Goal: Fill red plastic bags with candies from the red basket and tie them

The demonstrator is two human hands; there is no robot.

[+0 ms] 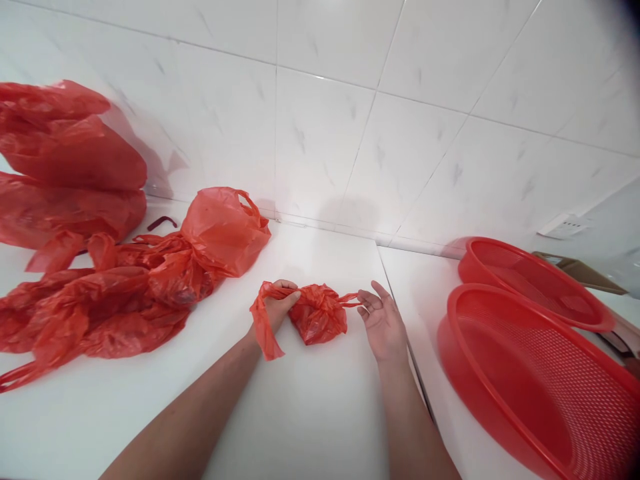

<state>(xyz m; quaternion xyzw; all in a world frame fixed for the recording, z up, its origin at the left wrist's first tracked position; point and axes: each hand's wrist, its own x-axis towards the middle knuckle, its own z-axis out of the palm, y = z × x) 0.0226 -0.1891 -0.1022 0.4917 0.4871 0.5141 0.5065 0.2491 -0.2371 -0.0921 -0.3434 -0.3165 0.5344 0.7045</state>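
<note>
In the middle of the white table top lies a small, crumpled red plastic bag (320, 317), bunched into a knot near its upper right. My left hand (281, 303) is closed on the bag's left side, thumb pressed over the plastic, and a loose strip hangs down past the wrist. A thin, stretched handle (349, 300) runs from the knot to the fingertips of my right hand (383, 323). That hand is turned palm up with its fingers apart and slightly curled; whether the handle's end is hooked behind a fingertip is unclear.
Several red plastic bags (113, 307) are heaped at the left, one puffed-up bag (225, 230) near the tiled wall (320, 133). A dark red strip (163, 222) lies behind them. Two red plastic baskets (453, 333) stand at the right, beyond a table seam. A socket (564, 227) is on the wall.
</note>
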